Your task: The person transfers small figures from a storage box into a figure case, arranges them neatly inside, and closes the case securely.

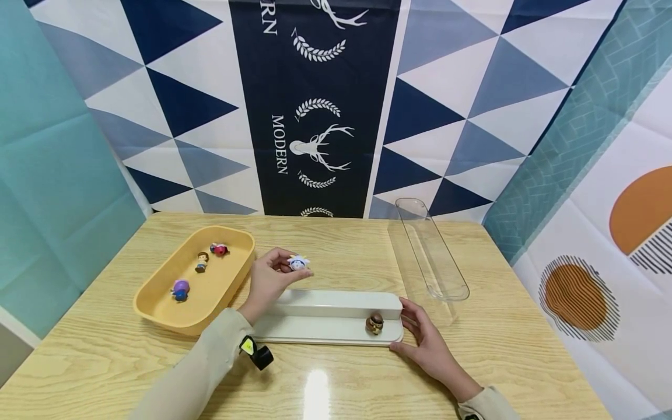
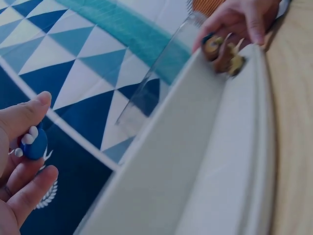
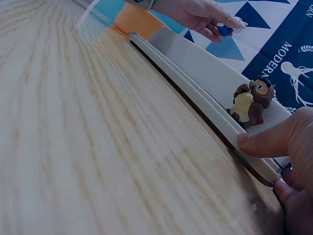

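On the desk (image 1: 336,379): white tray (image 1: 331,304) at centre, brown figure (image 1: 375,324) standing at its right end. Left hand (image 1: 270,280) raised above the tray's left end, fingers (image 2: 24,115) pinching a blue-and-white figure (image 1: 298,263), clear of the tray. Right hand (image 1: 427,344) at the tray's right end, fingers (image 3: 274,139) nearly straight and pressed to the rim, holding nothing. Yellow bin (image 1: 152,297) just left of the tray, three small figures inside. Clear lid (image 1: 433,251) lying to the right, apart from the tray.
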{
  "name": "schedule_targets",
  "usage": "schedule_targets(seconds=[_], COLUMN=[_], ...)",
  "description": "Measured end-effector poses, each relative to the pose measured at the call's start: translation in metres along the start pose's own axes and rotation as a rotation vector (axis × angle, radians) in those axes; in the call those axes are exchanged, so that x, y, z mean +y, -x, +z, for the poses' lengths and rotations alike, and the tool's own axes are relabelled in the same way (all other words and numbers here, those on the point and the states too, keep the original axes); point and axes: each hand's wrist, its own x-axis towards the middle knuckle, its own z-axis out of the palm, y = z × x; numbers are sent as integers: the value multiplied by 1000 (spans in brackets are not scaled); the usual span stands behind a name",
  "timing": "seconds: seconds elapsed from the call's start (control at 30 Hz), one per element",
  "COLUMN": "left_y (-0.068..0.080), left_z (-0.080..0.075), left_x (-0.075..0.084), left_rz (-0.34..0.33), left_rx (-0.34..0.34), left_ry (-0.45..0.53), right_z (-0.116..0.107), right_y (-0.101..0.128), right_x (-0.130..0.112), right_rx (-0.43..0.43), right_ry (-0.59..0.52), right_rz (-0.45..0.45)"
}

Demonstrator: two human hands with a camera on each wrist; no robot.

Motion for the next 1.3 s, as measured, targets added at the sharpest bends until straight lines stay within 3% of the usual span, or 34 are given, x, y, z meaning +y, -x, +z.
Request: schedule_targets(seconds=[0.43, 0.6, 0.83, 0.97, 1.13, 1.3], left_y=[35, 45, 56, 60, 61, 62], left_z=[22, 28, 35, 39, 46, 51], left_x=[1, -5, -10, -13, -20, -22], left_rz=[24, 72, 223, 368, 540, 524], left_rx=[-169, -214, -273, -296, -267, -254], left_ry=[7, 22, -30, -83, -156, -266], right_z=[0, 0, -1, -1, 0, 0], right_y=[0, -1, -1, -1, -1, -1], right_x=[0, 1, 2, 2, 1, 0], right_rx=[-3, -4, -3, -3, -5, -6], right_ry=[10, 10, 10, 10, 7, 6], right_rz=[2, -7, -4, -3, 2, 6])
